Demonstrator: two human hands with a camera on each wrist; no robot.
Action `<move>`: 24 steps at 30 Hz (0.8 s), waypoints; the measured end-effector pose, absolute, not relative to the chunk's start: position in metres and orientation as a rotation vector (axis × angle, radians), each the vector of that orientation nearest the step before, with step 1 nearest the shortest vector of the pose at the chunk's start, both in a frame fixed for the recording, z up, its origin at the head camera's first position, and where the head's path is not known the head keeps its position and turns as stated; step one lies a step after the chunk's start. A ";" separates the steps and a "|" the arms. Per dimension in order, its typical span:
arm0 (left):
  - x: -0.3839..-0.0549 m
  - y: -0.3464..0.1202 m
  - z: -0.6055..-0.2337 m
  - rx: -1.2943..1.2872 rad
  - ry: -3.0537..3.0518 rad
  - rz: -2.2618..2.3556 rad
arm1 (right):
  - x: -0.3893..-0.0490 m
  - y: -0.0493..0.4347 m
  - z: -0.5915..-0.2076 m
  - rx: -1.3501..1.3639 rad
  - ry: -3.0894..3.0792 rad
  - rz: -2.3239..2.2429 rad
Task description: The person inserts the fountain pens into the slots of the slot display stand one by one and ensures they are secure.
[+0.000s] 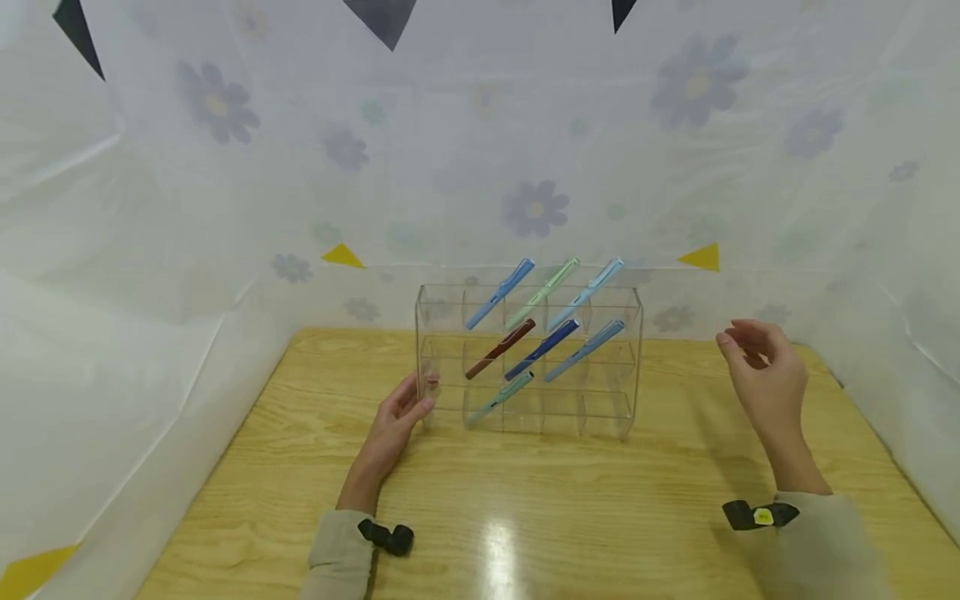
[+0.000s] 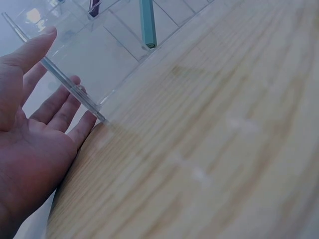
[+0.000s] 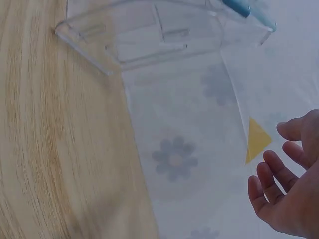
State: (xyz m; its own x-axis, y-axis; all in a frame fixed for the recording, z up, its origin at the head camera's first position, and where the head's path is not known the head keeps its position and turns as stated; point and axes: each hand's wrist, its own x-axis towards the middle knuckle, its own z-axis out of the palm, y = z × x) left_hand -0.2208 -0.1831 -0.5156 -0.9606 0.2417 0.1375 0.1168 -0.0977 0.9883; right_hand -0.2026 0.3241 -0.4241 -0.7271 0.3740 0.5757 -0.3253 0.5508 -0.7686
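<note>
A clear acrylic pen rack with three tiers stands on the table. My left hand holds its left side panel, thumb in front and fingers behind; the left wrist view shows the fingers through the plastic. Leaning in the top tier are a blue pen, a light green pen and a light blue pen. The middle tier has a dark red pen, a dark blue pen and a mid-blue pen. One teal pen slants in the bottom tier. Right of the rack, my right hand is raised and empty, fingers loosely bent.
The wood-grain table reaches back to a white flowered curtain, which also hangs at both sides. Yellow triangles and dark ones show on the curtain. Black wrist straps sit over the sleeves.
</note>
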 end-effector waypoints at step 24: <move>-0.219 -0.183 -0.516 0.451 2.071 2.222 | -0.243 0.441 -0.483 -0.421 -2.523 1.063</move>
